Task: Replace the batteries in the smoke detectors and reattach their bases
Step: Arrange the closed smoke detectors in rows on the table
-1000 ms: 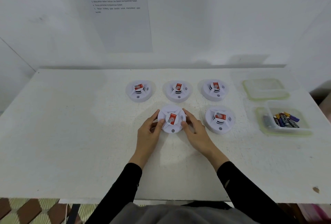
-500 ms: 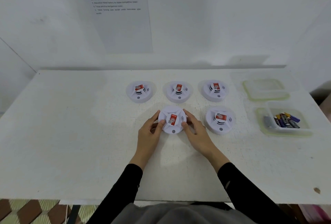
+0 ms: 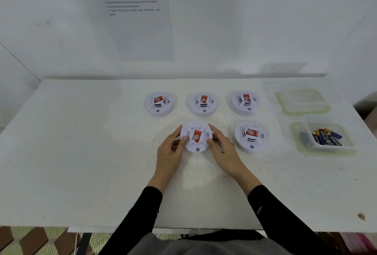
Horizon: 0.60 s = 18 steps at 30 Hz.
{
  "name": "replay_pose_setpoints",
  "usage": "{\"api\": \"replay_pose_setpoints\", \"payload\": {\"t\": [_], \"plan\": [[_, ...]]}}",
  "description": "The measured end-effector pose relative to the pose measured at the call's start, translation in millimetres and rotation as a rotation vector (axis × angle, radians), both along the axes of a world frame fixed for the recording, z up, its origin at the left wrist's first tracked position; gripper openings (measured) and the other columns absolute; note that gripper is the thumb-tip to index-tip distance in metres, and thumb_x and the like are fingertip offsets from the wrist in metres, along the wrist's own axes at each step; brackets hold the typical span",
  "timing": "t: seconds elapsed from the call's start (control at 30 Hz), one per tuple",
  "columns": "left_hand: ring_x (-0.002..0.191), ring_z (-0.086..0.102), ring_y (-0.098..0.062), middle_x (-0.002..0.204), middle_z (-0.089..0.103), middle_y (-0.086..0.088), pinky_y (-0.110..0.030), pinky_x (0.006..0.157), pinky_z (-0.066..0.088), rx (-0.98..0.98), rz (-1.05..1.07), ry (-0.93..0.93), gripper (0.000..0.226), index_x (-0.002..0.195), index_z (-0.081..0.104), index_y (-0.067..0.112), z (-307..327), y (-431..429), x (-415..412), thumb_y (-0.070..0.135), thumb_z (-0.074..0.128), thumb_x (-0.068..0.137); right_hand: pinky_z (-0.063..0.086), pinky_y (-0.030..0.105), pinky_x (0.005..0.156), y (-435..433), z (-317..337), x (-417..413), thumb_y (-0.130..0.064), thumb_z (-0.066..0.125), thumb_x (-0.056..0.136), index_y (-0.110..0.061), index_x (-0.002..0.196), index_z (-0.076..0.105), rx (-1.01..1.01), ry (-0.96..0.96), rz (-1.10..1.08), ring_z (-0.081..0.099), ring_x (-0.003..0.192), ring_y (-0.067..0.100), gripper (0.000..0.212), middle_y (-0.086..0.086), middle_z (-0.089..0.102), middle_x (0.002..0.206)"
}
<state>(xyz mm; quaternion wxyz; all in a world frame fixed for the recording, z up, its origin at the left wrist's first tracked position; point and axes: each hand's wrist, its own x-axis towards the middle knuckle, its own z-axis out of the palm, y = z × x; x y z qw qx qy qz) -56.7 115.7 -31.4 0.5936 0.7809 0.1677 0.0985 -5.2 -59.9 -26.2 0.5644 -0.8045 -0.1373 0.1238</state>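
Several round white smoke detectors with red labels lie on the white table [image 3: 81,152]. The front middle detector [image 3: 196,136] is held from both sides: my left hand [image 3: 170,148] grips its left edge and my right hand [image 3: 222,147] grips its right edge. Another detector [image 3: 251,136] sits just to its right. Three more stand in a back row: left [image 3: 159,103], middle [image 3: 203,103] and right [image 3: 244,102]. All show their top faces; their bases are hidden underneath.
At the right, a clear plastic container [image 3: 324,148] holds several batteries [image 3: 326,137]. Behind it lies a flat container lid [image 3: 302,101]. A printed instruction sheet [image 3: 132,13] hangs on the wall. A brown mark [image 3: 361,216] is near the front right edge.
The held detector has turned a little between my hands, its red label now more upright. Both hands stay on its edges in nearly the same place.
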Motion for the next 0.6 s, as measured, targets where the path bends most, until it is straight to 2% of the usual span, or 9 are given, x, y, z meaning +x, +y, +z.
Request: {"api": "replay_pose_setpoints", "payload": {"t": [0.23,0.43,0.6], "plan": [[0.108,0.061,0.008,0.124,0.064,0.018,-0.006,0.084,0.047,-0.001,0.006,-0.002,0.042,0.139,0.056,0.028,1.4,-0.8,-0.2,0.029,0.061,0.098,0.038,0.044,0.110,1.0,-1.7,0.1,-0.033,0.045,0.101,-0.040,0.141,0.039,-0.024,-0.020,0.001,0.048,0.124,-0.003,0.041,-0.032,0.052,0.130],[0.108,0.061,0.008,0.125,0.064,0.017,-0.007,0.085,0.047,-0.004,0.010,0.003,0.042,0.139,0.056,0.030,0.8,-0.7,0.0,0.030,0.061,0.098,0.036,0.044,0.112,0.6,0.0,-0.5,-0.034,0.045,0.101,-0.051,0.135,0.038,-0.039,-0.019,0.000,0.047,0.124,-0.004,0.039,-0.037,0.050,0.128],[0.112,0.062,0.001,0.129,0.064,0.013,-0.007,0.086,0.047,-0.003,0.006,-0.005,0.043,0.140,0.056,0.028,1.0,-1.2,-0.5,0.030,0.061,0.098,0.037,0.044,0.112,0.2,0.9,-0.7,-0.035,0.045,0.101,-0.044,0.140,0.038,-0.040,-0.016,0.004,0.047,0.125,-0.003,0.041,-0.036,0.050,0.131]]}}
